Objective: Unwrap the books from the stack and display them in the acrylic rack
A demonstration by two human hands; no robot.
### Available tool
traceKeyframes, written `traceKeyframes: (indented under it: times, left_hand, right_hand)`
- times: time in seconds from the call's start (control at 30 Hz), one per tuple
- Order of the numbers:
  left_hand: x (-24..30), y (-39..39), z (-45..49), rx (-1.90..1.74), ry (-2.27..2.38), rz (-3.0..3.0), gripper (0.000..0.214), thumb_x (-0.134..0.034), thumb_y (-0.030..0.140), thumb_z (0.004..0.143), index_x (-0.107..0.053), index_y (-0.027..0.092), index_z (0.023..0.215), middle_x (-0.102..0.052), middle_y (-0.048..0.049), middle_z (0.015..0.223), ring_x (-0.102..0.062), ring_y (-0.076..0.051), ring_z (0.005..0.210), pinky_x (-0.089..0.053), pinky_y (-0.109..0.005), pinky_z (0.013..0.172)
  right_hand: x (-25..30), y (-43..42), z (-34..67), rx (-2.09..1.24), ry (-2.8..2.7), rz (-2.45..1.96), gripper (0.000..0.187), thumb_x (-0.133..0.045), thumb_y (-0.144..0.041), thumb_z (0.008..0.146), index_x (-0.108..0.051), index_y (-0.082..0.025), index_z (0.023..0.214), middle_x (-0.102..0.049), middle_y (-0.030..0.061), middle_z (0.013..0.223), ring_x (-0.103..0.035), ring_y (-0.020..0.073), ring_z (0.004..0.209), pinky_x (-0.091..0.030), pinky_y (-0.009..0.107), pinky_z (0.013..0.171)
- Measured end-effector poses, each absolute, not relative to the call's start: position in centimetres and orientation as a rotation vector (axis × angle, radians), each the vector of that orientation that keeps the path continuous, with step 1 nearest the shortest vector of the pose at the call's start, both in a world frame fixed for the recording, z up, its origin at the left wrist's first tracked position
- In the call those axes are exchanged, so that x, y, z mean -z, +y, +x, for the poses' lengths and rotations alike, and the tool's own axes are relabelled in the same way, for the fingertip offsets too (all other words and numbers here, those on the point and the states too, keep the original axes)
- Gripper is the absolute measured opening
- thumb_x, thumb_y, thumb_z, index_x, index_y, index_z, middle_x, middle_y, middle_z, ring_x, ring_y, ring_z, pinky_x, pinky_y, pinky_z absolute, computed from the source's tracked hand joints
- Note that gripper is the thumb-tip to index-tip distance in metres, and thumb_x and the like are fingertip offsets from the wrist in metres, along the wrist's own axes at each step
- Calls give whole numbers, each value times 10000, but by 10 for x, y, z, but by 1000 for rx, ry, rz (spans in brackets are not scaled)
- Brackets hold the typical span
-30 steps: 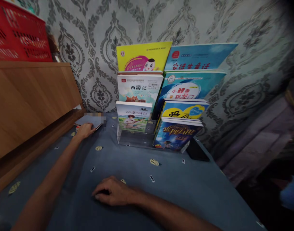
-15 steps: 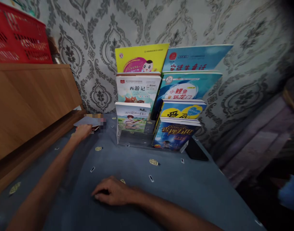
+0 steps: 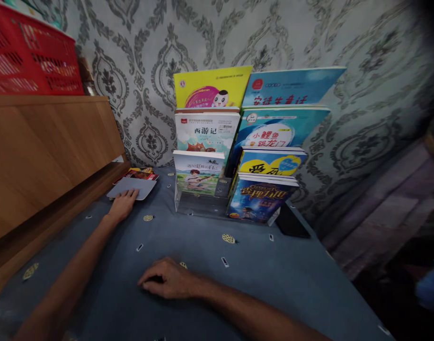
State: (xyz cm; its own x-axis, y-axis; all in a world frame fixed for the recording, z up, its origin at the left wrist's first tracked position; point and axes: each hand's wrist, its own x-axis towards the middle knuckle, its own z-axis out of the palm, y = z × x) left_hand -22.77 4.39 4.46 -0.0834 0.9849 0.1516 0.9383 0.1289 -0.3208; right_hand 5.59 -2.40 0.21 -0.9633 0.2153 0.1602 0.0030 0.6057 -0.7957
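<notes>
the person's left hand point(image 3: 123, 204) reached far out along the blue cloth point(image 3: 259, 279), fingers stretched and lying flat on the near edge of a grey book point(image 3: 133, 187). the hand pressed on the cover and was not closed round it. the grey book lay flat near the foot of the wooden headboard point(image 3: 42, 151), on top of a red-covered book point(image 3: 141, 174) whose far edge stuck out behind it. both lay just to the left of the clear rack point(image 3: 199, 204), apart from it.

the right hand point(image 3: 167, 279) rested palm down on the cloth close to the person, fingers loosely bent, clamped on nothing that showed.

the rack stood against the patterned wall point(image 3: 149, 61) with two columns of books stepped upward, from a yellow book point(image 3: 211, 85) and a pale blue book point(image 3: 291, 87) at the back down to a guitar-cover book point(image 3: 198, 173) and a dark blue book point(image 3: 259, 199) in front. every tier in view held something. a dark flat thing point(image 3: 291, 223) lay behind the rack's right corner; what it was could not be told. a red crate point(image 3: 28, 61) sat on top of the headboard.

judged from how things lay, the rack looked well filled, and the two flat books under the left hand were the only ones outside it. the grey one had not been lifted off the stack.
</notes>
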Motion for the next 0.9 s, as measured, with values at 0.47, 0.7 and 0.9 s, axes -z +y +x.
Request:
traceKeyframes:
  times: [0.47, 0.7, 0.9]
  left_hand:
    - [-66, -7, -151, -486, -2196, -2063, 370, -377, 98, 922, -665, 111, 1155, -708, -220, 1105, -691, -302, 1041, -506, -398, 869]
    - [-77, 10, -174, -245, -2256, -2326, 484, -497, 448, 915, -567, 252, 1352, -614, -115, 1384, -594, -279, 1244, -459, -371, 995]
    - [-58, 25, -215, -222, -2425, -2160, 697, -438, 620, 881, -497, 175, 1414, -529, -178, 1458, -527, -327, 1321, -433, -417, 1040]
  right_hand:
    - [-6, -26, 57, -1240, -2598, -200, 267, -593, -172, 908, -752, -165, 1122, -788, 53, 1030, -718, 149, 843, -510, 225, 787]
    - [-14, -34, 67, -1134, -2652, -251, 279, -592, -151, 911, -737, -159, 1149, -773, 67, 1096, -703, 174, 1016, -486, 270, 952]
    - [-15, -36, 106, -1080, -2596, -344, 261, -561, -146, 929, -732, -139, 1126, -767, 83, 1081, -681, 182, 1025, -478, 295, 969]
